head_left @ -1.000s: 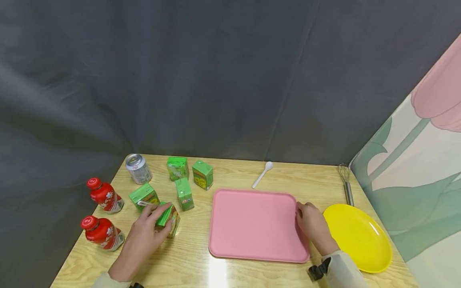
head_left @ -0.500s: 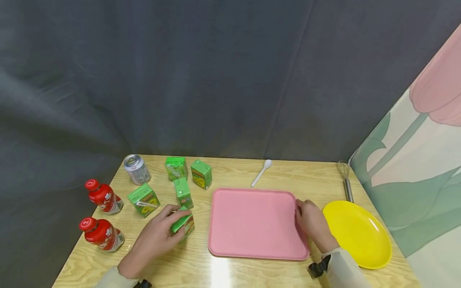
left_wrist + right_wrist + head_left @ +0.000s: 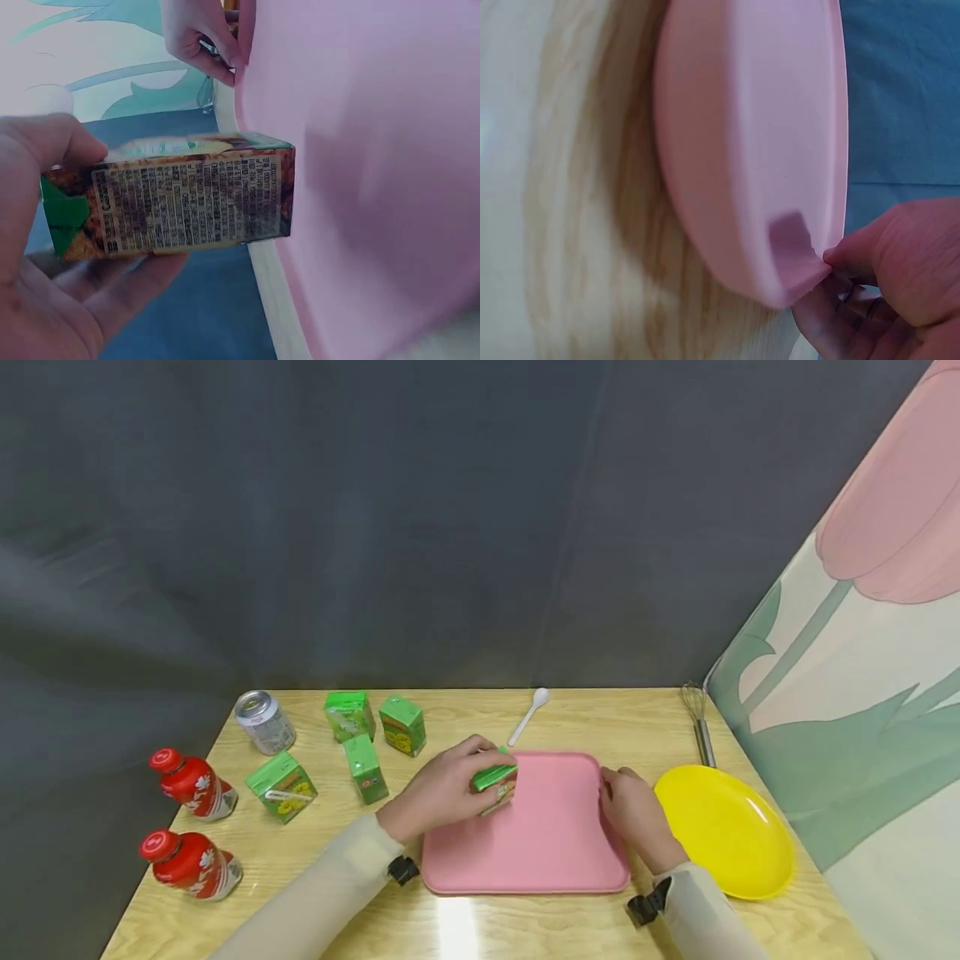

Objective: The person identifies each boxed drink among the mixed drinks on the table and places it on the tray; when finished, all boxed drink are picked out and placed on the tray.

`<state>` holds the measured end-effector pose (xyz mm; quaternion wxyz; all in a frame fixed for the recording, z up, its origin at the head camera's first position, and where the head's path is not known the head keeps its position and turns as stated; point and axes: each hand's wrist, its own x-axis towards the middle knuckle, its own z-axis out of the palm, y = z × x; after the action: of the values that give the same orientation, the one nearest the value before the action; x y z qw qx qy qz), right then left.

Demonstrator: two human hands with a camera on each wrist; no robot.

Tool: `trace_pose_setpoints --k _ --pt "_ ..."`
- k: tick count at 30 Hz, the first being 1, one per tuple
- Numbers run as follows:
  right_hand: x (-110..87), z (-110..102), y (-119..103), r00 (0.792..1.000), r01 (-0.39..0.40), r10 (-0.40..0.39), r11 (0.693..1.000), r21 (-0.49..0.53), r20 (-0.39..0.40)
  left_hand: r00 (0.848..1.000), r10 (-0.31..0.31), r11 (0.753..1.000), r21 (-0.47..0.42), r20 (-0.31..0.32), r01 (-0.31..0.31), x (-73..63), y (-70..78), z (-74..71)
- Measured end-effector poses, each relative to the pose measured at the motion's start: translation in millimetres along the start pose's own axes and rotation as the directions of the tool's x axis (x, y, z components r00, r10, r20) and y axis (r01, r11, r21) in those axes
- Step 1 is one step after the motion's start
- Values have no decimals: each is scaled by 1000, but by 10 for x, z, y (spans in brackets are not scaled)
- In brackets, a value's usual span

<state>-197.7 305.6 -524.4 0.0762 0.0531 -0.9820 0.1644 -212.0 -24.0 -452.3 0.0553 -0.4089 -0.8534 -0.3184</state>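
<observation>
A small green drink carton (image 3: 497, 778) is held by my left hand (image 3: 448, 787) over the left part of a pink tray (image 3: 547, 827). In the left wrist view the carton (image 3: 191, 199) lies sideways between thumb and fingers, its printed side facing the camera and its far end apart from the tray surface. My right hand (image 3: 636, 814) pinches the tray's right rim. In the right wrist view the thumb of that hand (image 3: 900, 277) is on the inside of the rim, with curled fingers beneath.
Several more green cartons (image 3: 282, 787) stand on the left, near a silver can (image 3: 266, 722) and two red bottles (image 3: 191, 865). Behind the tray lies a white spoon (image 3: 528, 717). A yellow plate (image 3: 723, 835) and a whisk (image 3: 699, 725) are on the right.
My left hand has carried the carton rightward from beside the other cartons to above the tray. The right hand keeps its pinch on the rim. The head view has shifted slightly.
</observation>
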Motion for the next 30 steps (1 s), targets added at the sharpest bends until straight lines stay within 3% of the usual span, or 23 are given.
trace_pose_setpoints --k 6,13,21,30 --pt "32 21 -55 1000 -12 12 1000 13 16 990 46 998 -58 136 -38 507 -16 200" --pt "48 15 -107 998 -45 44 999 19 53 964 79 997 -42 254 -71 843 -1 382" --pt "25 18 -98 998 -46 45 999 13 47 946 110 994 -36 304 -104 1073 35 557" --pt "-34 -12 -21 994 -87 87 996 -10 68 946 94 992 -106 310 -64 1140 68 655"
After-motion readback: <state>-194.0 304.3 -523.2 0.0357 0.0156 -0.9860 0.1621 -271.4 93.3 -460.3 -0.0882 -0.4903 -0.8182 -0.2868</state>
